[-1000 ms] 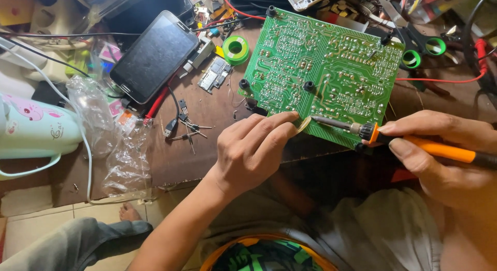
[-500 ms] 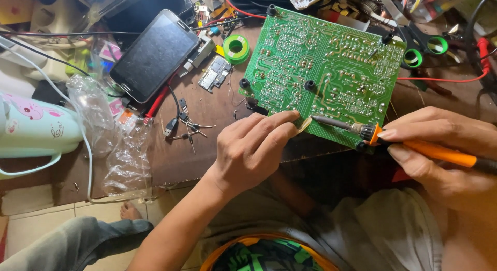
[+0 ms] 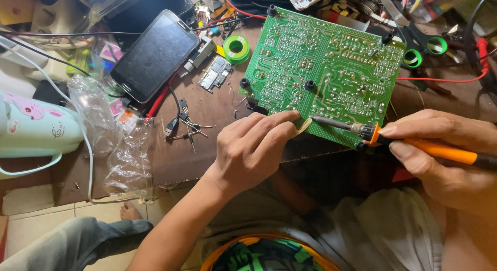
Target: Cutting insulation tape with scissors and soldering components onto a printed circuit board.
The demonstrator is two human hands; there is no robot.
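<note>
At the far left a pale mint jug (image 3: 31,133) lies on its side, with crumpled clear plastic bags (image 3: 111,141) next to it. Further right a dark phone (image 3: 154,56) rests screen-up on the brown desk (image 3: 207,162), and loose small metal-legged parts (image 3: 186,127) lie scattered below it. A green roll of tape (image 3: 236,47) sits just beside the upper left corner of the large green circuit board (image 3: 323,74), which lies solder-side up across the desk's middle.

The step in hand looks like soldering a joint at the board's lower edge. The left hand (image 3: 251,146) rests there with its fingers closed in a narrow pinch, feeding what looks like a thin pale strand of solder wire (image 3: 304,126) toward the iron's tip. The right hand (image 3: 445,154) has a full closed grip on the orange handle of the soldering iron (image 3: 383,136), whose metal tip meets the board just beside the left fingertips. The next move seems to call for steady hands and tip and wire meeting on one pad.
</note>
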